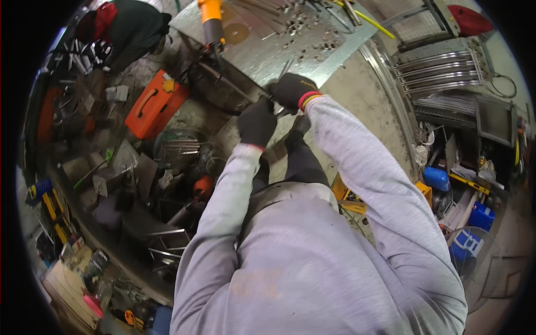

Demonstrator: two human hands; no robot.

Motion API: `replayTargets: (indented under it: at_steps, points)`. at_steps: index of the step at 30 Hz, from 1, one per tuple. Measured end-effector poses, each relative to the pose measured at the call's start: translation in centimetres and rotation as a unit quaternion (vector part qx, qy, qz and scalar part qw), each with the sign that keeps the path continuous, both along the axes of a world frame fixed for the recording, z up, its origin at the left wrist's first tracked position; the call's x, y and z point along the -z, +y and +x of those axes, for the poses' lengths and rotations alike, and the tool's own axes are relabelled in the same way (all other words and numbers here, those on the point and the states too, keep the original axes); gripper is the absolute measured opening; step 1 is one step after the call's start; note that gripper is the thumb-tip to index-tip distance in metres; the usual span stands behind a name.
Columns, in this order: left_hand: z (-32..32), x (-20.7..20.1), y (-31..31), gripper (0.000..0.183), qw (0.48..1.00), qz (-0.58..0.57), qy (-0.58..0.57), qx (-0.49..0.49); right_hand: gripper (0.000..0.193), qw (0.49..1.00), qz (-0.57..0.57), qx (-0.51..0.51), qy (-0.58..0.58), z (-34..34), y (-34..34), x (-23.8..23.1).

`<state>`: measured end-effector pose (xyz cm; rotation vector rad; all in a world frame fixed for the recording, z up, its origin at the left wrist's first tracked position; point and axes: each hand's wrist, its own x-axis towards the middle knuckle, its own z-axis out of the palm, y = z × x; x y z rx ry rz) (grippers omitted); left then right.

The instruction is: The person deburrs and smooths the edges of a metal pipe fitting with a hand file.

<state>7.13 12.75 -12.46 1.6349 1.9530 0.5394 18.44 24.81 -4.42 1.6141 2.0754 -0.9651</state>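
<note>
Bending between ten and eleven o'clock of the view, a co-worker [131,34] is near the table [251,60], and a push from there could, I think, disturb the work. Just past eleven, the tool [211,19] overlaps the table's edge; if it is loose, which I cannot tell, a knock could drop it. At eleven, the rod [226,81] runs toward the left hand [257,121], which is curled tight. Near twelve, between both hands, is a metal piece [283,111], mostly hidden; both seem to grasp it. It could slip if the grip weakens. The right hand [294,91] is clenched at its upper side. Toward one o'clock, small parts [310,34] lie loose, so a shaken table may scatter them.

About writing: the shirt [312,251] carries faint print, and the right glove a yellow mark; neither is readable to me.
</note>
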Motion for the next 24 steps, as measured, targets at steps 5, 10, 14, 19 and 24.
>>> replayTargets:
  at_steps: [5, 10, 14, 19, 24]
  points:
    - [1.8, 0.3, -1.7, 0.030, 0.984, -0.051, -0.133, -0.108, 0.052, 1.000, -0.002, 0.013, -0.004, 0.7, 0.6, 0.9]
    - [1.2, -1.5, -2.9, 0.032, 0.988, -0.071, -0.092, -0.100, 0.054, 0.997, 0.070, -0.031, -0.007, 1.2, 0.6, 2.7]
    - [-0.7, -0.8, 0.2, 0.026, 0.999, 0.005, -0.038, -0.037, 0.056, 1.000, 0.026, 0.003, 0.001, 0.2, 1.3, 1.9]
    - [0.7, -0.3, 0.4, 0.029, 0.995, 0.018, -0.089, -0.036, 0.060, 0.996, 0.048, -0.080, -0.003, 2.9, 2.2, 4.7]
    - [-1.1, 1.4, 0.2, 0.034, 0.986, -0.052, -0.151, -0.052, 0.060, 0.999, -0.008, 0.013, -0.039, 0.0, 0.5, 0.4]
